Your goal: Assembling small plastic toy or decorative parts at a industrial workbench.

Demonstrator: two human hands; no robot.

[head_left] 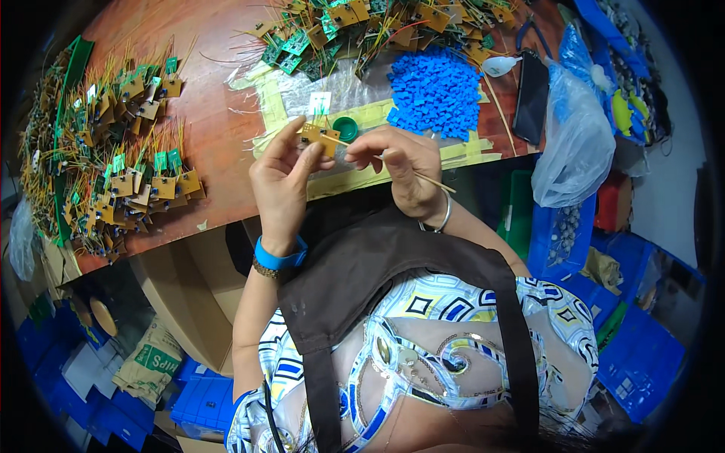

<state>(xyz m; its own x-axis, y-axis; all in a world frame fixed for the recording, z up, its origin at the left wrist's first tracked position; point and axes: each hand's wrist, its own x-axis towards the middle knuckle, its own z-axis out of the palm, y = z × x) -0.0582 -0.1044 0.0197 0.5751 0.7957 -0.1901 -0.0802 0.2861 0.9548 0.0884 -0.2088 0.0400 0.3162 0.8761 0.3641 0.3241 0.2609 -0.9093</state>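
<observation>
My left hand [282,181] pinches a small brown circuit board [325,141] between thumb and fingers, over the table's near edge. Black parts sit on the board, and thin wires link it to a small pale board [320,101] just beyond. In my right hand [411,170] is a thin wooden stick [436,183], held between thumb and fingers. Its far end reaches the brown board; whether it touches is too small to tell. A little round green cup [345,128] stands just behind the board, between my hands.
A heap of small blue plastic pieces [434,94] lies ahead to the right. Wired boards pile up at the far side [332,26] and left [143,185]. Right of the heap are a white teardrop-shaped bottle [500,66], a black phone [532,98] and a hanging plastic bag [574,151].
</observation>
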